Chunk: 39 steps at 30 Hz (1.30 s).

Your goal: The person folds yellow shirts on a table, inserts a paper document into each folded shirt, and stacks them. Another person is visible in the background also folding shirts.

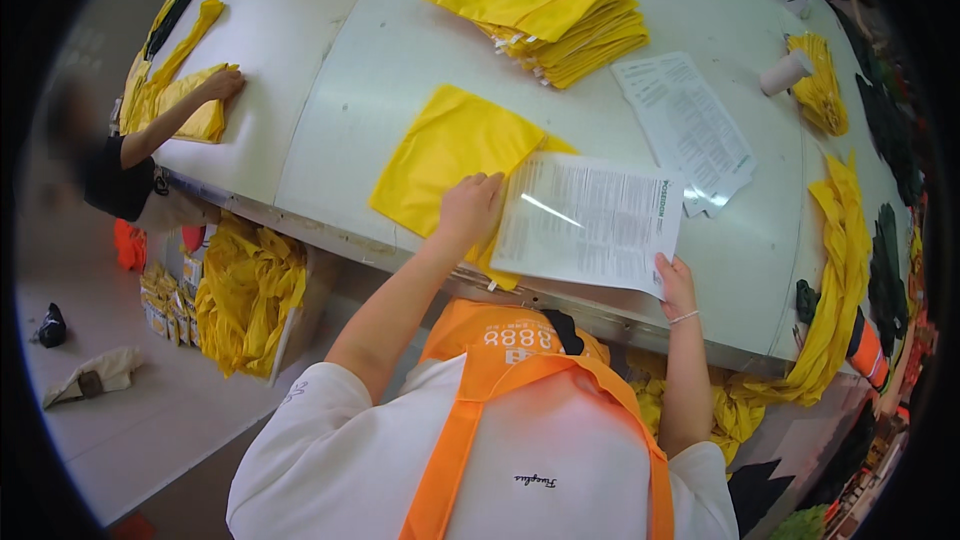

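Observation:
On the table in front of me lies a folded yellow garment [450,145], flat and smooth. My left hand [472,208] is closed on its right part, fingers curled at the edge of a printed clear plastic bag [590,220]. My right hand [677,285] pinches the bag's lower right corner between thumb and fingers. The bag lies over the garment's right side, and a strip of yellow shows below its left end. Whether any cloth is inside the bag, I cannot tell.
Farther back rises a stack of folded yellow garments [545,5]. Beside it, several printed plastic bags [690,130] are fanned out. A white cylinder [787,72] and yellow cloth [840,270] are at the right. Another person's hand [222,83] rests on yellow cloth at the left.

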{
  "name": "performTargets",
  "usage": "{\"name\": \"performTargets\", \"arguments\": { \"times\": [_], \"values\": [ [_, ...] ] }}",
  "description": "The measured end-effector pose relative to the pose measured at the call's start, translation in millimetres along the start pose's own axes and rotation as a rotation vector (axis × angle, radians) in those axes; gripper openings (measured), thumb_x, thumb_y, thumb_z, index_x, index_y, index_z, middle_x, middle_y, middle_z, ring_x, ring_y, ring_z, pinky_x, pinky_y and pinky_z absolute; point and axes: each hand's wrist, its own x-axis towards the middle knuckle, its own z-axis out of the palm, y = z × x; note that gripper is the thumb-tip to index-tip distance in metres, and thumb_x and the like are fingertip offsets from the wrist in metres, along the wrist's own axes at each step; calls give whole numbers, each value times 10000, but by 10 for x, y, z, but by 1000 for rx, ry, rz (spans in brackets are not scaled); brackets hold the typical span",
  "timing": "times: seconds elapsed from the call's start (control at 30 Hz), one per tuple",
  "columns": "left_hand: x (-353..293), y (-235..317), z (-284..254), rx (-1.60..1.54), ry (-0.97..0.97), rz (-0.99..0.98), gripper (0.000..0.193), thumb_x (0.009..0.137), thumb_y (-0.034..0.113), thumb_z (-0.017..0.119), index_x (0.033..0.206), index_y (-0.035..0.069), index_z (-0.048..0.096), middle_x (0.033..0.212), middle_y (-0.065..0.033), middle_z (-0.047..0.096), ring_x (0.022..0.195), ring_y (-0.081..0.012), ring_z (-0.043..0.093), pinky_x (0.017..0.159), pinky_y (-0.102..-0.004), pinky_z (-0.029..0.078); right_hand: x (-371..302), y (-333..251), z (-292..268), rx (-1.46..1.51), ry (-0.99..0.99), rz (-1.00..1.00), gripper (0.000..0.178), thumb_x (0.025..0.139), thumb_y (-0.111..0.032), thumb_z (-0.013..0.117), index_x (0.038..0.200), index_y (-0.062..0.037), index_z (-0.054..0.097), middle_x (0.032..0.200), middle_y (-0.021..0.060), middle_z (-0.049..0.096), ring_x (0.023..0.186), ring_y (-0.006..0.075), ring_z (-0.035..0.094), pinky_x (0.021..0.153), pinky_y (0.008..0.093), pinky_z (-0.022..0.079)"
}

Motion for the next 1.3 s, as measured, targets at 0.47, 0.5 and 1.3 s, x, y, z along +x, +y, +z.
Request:
{"name": "performTargets", "arguments": {
  "times": [0.47, 0.5, 1.3],
  "values": [
    [-37, -108, -73, 49, -143, -27, 281, 820, 142, 535, 1084, 79, 606, 746, -116, 603, 711, -290, 604, 610, -400, 484, 90, -143, 657, 83, -108, -23, 230, 916, -119, 525, 1075, 37, 583, 981, 49, 635, 840, 115, 575, 773, 262, 461],
    [-59, -111, -45, 17, -103, 10, 272, 826, 137, 530, 1079, 82, 614, 732, -117, 600, 697, -294, 599, 608, -402, 479, 115, -119, 670, 62, -87, -15, 230, 923, -108, 504, 1080, 43, 578, 991, 74, 636, 843, 137, 598, 768, 274, 479],
    [-330, 167, 274, -299, -60, -79, 306, 832, 108, 534, 1126, 36, 586, 765, -172, 604, 702, -328, 595, 626, -404, 477, 160, 740, 1825, 15, -227, 0, 289, 898, -46, 517, 1178, 24, 493, 1131, 87, 589, 1009, 156, 552, 894, 293, 426]
  ]
}}
